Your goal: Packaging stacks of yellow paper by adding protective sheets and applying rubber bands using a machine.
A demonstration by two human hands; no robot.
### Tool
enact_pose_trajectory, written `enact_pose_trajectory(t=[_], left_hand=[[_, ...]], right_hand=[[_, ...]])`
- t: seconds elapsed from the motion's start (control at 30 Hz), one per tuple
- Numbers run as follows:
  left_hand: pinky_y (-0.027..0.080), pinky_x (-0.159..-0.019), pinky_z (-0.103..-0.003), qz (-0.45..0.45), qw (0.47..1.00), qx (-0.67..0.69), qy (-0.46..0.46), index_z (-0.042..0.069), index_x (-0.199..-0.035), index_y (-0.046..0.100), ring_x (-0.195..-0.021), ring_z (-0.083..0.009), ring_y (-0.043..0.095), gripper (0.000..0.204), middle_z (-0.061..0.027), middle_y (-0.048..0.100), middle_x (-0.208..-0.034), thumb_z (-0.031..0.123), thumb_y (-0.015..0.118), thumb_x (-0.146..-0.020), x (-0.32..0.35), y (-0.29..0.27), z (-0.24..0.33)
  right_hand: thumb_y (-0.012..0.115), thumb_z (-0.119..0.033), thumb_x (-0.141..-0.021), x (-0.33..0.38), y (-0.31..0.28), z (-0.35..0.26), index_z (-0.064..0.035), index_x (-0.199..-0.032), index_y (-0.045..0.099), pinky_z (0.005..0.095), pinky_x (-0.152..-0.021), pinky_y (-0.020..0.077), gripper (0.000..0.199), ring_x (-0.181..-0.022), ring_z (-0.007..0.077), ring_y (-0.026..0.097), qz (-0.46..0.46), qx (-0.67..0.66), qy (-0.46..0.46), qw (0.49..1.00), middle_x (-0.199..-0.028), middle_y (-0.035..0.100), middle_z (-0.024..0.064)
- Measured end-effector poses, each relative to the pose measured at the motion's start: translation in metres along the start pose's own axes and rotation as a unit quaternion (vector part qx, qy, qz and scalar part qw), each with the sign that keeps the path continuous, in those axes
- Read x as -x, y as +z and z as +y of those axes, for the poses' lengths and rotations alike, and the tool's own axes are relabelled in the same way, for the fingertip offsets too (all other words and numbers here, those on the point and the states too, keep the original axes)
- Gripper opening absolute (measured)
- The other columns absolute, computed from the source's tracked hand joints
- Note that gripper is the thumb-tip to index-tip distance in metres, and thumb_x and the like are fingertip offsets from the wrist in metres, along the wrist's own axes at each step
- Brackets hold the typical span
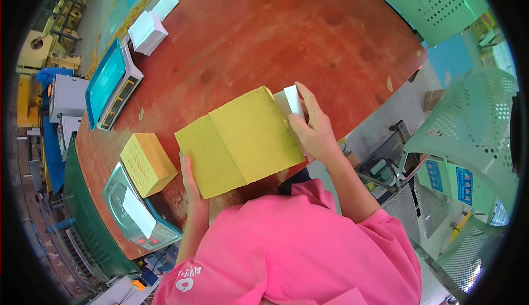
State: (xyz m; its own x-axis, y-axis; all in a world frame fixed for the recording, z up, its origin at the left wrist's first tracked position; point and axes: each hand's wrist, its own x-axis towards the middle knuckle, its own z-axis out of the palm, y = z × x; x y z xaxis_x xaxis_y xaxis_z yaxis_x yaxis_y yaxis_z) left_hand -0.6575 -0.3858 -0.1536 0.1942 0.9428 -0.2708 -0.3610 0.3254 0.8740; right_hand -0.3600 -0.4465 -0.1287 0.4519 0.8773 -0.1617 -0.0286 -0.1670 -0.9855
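Head view: a wide yellow block of stacked paper sheets (239, 140) lies near the front edge of the reddish-brown wooden table (286, 35), gripped on two sides. The left hand (190, 181) clasps its 7 o'clock edge, fingers wrapped underneath. The right hand (311, 126) presses its 3 o'clock edge, fingers closed around a small white paper packet (289, 102). At 9 o'clock sits a smaller yellow paper block (146, 163), beside a digital scale (138, 211); a white paper stack (147, 31) lies at 11 o'clock
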Motion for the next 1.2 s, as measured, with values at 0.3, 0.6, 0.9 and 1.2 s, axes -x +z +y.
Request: enact_pose_trajectory(t=[0.3, 0.6, 0.9, 1.2], left_hand=[[0.042, -0.100, -0.034, 0.014, 0.998, -0.065, 0.010, 0.009, -0.140, 0.041, -0.122, -0.0197, 0.050, 0.046, -0.0075, 0.051, -0.133, 0.036, 0.038, -0.102, 0.002, 0.006, 0.008], [0.041, -0.101, -0.034, 0.018, 0.991, -0.129, -0.007, 0.010, -0.138, 0.039, -0.122, -0.0196, 0.049, 0.045, -0.0067, 0.050, -0.132, 0.035, 0.037, -0.101, 0.003, 0.011, 0.018], [0.030, -0.109, -0.035, -0.015, 0.991, -0.135, -0.013, 0.005, -0.146, 0.030, -0.132, -0.0219, 0.038, 0.054, -0.0106, 0.040, -0.143, 0.033, 0.038, -0.100, 0.001, -0.001, 0.018], [0.033, -0.106, -0.035, -0.005, 0.989, -0.142, -0.039, 0.006, -0.144, 0.033, -0.128, -0.0210, 0.042, 0.051, -0.0093, 0.043, -0.139, 0.034, 0.036, -0.101, 0.005, 0.007, 0.023]], right_hand=[[0.055, 0.002, -0.076, -0.009, -0.002, -0.007, -0.0070, -0.127, 0.054, 0.0334, -0.096, 0.0452, 0.052, -0.113, 0.0283, 0.059, 0.015, 0.173, -0.135, 0.975, -0.124, 0.059, 0.0160], [0.047, 0.007, -0.083, -0.015, -0.003, -0.021, -0.0067, -0.122, 0.056, 0.0404, -0.097, 0.0469, 0.043, -0.119, 0.0402, 0.053, -0.129, 0.239, -0.100, 0.957, -0.137, 0.047, 0.0216], [0.045, 0.005, -0.087, -0.019, -0.001, -0.021, -0.0099, -0.133, 0.051, 0.0405, -0.099, 0.0458, 0.049, -0.121, 0.0391, 0.052, -0.107, 0.268, -0.172, 0.942, -0.134, 0.050, 0.0234], [0.045, 0.006, -0.085, -0.014, 0.007, -0.046, -0.0093, -0.132, 0.050, 0.0413, -0.077, 0.0513, 0.050, -0.086, 0.0384, 0.064, -0.072, 0.148, -0.046, 0.985, -0.097, 0.066, 0.0226]])
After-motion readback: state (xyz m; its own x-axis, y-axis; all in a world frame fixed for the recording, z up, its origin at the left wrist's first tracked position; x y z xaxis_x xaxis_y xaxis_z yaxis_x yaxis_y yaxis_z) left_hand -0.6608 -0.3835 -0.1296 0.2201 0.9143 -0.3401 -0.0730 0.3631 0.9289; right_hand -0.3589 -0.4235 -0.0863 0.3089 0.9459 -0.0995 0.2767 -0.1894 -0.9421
